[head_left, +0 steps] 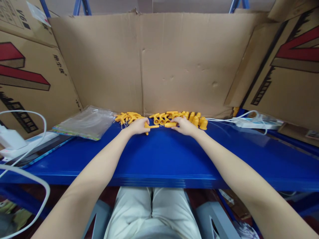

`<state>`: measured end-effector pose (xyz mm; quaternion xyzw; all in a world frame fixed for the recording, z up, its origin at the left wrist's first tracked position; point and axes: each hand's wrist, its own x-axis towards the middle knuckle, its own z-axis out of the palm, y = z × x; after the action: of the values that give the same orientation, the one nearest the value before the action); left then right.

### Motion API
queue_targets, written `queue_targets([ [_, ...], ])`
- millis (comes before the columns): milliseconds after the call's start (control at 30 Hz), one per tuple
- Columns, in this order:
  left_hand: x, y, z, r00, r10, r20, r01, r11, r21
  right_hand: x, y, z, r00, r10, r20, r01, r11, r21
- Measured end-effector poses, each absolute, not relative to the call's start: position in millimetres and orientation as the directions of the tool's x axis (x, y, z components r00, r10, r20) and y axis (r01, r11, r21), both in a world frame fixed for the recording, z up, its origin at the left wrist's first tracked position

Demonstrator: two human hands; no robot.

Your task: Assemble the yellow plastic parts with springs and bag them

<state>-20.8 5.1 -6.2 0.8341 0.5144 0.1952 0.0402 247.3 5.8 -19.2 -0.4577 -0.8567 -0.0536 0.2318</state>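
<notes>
- Yellow ridged-shaft piece (154, 126): just in front of the cardboard panel (199, 59), near its middle; shaft points right.
- Yellow tube (170, 124): at the same depth before the panel, in line with the shaft, ends apart.
- Left hand (138, 126): narrow grip, holding the ridged-shaft piece; arm extended toward panel.
- Right hand (183, 126): narrow grip, holding the tube's right end; arm extended, angled inward.
- More yellow parts (162, 119): along the panel's foot.
- Surface: glossy blue tabletop (161, 156), in front of panel.
- Clear plastic bags (86, 122): in front of panel, to its left.
- White power strip (258, 122): right of panel.
- Printed cartons: left carton (32, 79) and right carton (291, 79) flank panel; red graphics, black Chinese characters, not reliably legible.
</notes>
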Motion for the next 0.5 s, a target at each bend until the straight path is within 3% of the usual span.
queue_targets([
  [133, -17.2, -0.9, -4.1, 0.435, 0.844, 0.314, 0.804, -0.521, 0.288, 236.9, 2.6, -20.5, -0.498, 0.712, 0.495, 0.746, 0.643, -0.174],
  [367, -18.9, 4.7, -10.4, 0.421, 0.827, 0.373, 0.835, -0.514, 0.196, 232.8, -1.4, -18.4, -0.427, 0.71, 0.56, 0.685, 0.658, -0.313],
  [500, -17.0, 7.8, -12.6, 0.401, 0.834, 0.379, 0.831, -0.505, 0.232, 233.8, -1.0, -19.0, -0.441, 0.702, 0.56, 0.659, 0.676, -0.329],
])
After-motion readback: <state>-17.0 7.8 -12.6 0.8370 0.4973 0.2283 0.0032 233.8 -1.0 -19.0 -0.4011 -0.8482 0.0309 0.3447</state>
